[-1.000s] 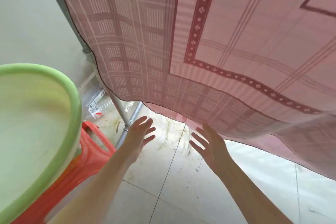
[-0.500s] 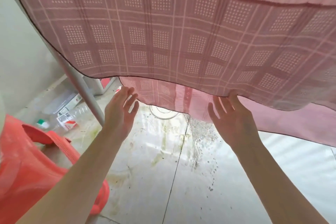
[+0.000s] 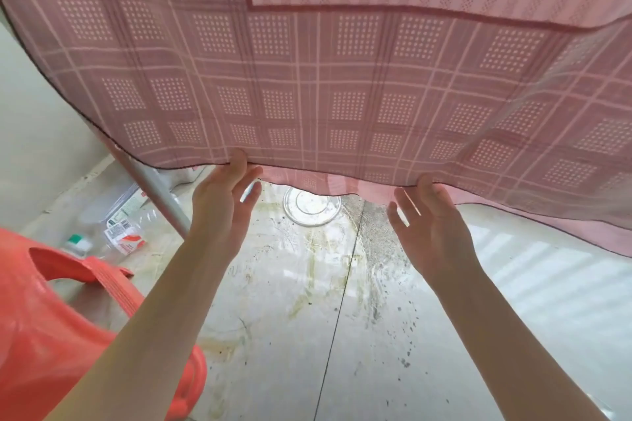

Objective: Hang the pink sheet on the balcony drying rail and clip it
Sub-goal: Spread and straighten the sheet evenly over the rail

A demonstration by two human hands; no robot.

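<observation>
Tiled floor (image 3: 307, 318) below; pink sheet (image 3: 325, 79) top cut off; fingertips (image 3: 239, 159) at hem.

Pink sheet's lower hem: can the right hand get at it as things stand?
Probably yes: the right hand is open just below the pink sheet, fingertips at the hem, nothing between them.

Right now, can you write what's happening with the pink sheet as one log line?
step: hanging | pink sheet: draped overhead | left hand: open, fingertips at hem | right hand: open, fingertips at hem | clips: none visible
</observation>
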